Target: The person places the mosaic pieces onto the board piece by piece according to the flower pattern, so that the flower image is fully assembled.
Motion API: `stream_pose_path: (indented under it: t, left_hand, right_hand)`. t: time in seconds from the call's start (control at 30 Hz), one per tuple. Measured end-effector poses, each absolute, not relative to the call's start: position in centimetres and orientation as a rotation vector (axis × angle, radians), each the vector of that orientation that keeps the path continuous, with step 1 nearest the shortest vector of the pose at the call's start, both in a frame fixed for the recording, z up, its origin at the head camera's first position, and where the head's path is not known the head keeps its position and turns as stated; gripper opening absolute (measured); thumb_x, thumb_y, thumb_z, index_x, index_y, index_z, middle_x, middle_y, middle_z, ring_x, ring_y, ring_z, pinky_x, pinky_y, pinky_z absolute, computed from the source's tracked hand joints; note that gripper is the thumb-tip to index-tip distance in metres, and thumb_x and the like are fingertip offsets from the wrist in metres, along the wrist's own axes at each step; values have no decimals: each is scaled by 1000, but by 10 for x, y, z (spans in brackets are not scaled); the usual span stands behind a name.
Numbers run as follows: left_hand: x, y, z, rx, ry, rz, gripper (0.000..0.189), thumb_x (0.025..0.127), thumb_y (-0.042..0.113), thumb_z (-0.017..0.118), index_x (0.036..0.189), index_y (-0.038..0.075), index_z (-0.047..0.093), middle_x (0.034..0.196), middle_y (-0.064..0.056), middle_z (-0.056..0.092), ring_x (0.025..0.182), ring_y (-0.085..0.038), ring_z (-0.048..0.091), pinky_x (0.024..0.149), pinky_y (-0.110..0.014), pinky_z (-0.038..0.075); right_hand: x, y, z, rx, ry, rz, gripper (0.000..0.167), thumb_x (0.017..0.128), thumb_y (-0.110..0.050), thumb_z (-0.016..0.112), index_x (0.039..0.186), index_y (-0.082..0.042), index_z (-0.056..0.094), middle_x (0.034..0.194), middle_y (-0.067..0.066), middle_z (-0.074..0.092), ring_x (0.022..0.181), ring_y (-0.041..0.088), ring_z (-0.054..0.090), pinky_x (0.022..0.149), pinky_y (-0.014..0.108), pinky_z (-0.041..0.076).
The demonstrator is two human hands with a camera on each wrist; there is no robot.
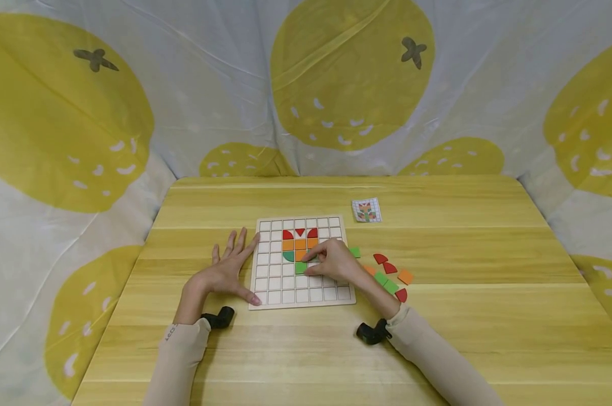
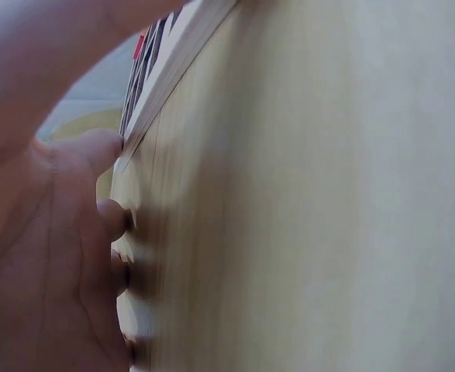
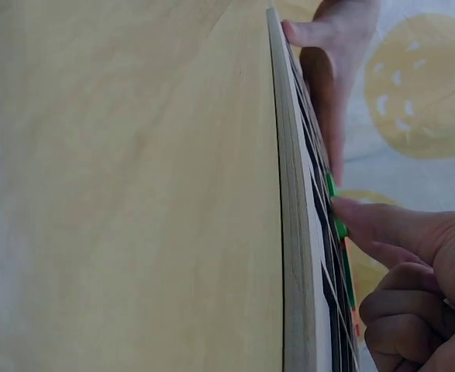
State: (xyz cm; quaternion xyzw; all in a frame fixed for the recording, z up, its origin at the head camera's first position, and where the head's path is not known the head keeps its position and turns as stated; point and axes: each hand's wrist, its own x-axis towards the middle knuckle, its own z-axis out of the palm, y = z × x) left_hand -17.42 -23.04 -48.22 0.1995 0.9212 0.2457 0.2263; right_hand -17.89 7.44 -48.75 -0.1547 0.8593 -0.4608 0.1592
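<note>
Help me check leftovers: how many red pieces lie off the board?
3: the top red piece, the middle red piece just below it, and the bottom red piece beside a green square. The right arm may hide others.

Your head camera faces forward and down from above the grip of your right hand [image 1: 332, 263]. Your right-wrist camera views it closely; your left-wrist camera sits left. Both wrist views share the board [image 1: 275, 283].
</note>
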Motion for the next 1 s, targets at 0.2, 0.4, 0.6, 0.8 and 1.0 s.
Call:
stream_pose_path:
  t: [0.2, 0.4, 0.6, 0.8, 1.0]
  left_hand:
    - [-174, -230, -482, 548, 2542, 669, 152, 59, 53, 98, 168, 15, -2, 170, -24, -24, 155, -47, -28, 115, -78, -18]
    - [-174, -230, -482, 546, 2543, 671, 152, 59, 53, 98, 168, 15, -2, 170, -24, -24, 155, -47, -28, 115, -79, -18]
    - [-174, -230, -481, 543, 2539, 680, 152, 59, 52, 98, 168, 15, -2, 170, -25, -24, 155, -48, -28, 114, -79, -19]
    - [-174, -230, -481, 553, 2545, 666, 153, 59, 54, 98, 168, 16, -2, 170, -25, -24, 155, -48, -27, 115, -79, -18]
    - [-173, -230, -482, 563, 2542, 667, 152, 59, 55, 97, 168, 16, -2, 170, -25, -24, 155, -48, -27, 115, -79, -18]
  right_hand:
    - [-178, 76, -488, -479, 2430, -1314, 20, 82, -13, 88, 102, -12, 84, 51, -7, 29, 50, 8, 26, 50, 20, 21]
    - [-180, 90, -484, -477, 2399, -1350, 20, 87, -15, 84, 106, -11, 83, 52, -6, 30, 52, 10, 26, 52, 21, 23]
    - [-182, 122, -475, -417, 2446, -1342, 22, 91, -21, 81, 110, -11, 82, 55, -6, 31, 53, 12, 26, 52, 22, 23]
    - [-182, 170, -465, -300, 2463, -1377, 24, 94, -22, 78, 115, -12, 80, 58, -4, 32, 51, 12, 26, 49, 23, 27]
    - [-179, 213, -462, -221, 2487, -1398, 31, 94, -23, 78, 120, -6, 77, 59, -5, 32, 54, 11, 27, 55, 26, 31]
